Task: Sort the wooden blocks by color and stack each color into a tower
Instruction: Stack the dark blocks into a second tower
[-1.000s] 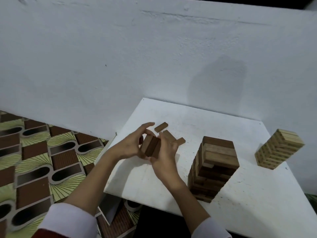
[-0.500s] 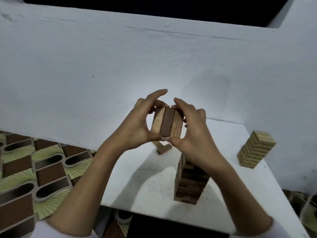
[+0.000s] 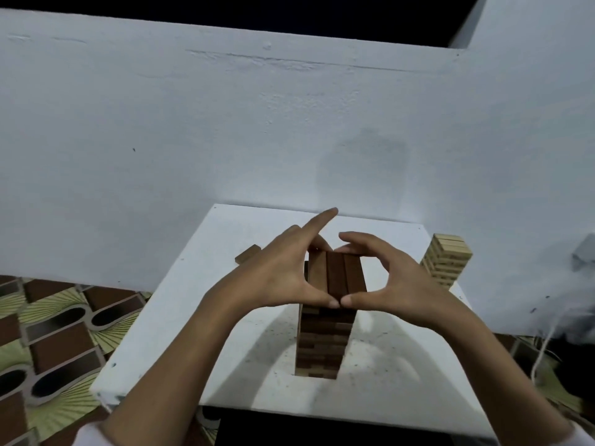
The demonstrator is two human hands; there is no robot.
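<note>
Left hand [image 3: 277,278]: holds the left side of the top layer of three brown blocks [image 3: 336,273], thumb at the near edge, index finger pointing up and away, other fingers hidden behind the blocks.
Right hand [image 3: 396,284]: cups the right side of the same layer, fingers curled over its far edge, thumb tip touching the left thumb.
Dark tower [image 3: 322,342]: stands upright near the middle of the white table [image 3: 167,349], the three blocks on top.
Light tower [image 3: 446,262]: stands at the table's far right, well apart.
Loose block [image 3: 247,254]: lies on the table left of the hands.
Floor [image 3: 48,333]: patterned tiles.
</note>
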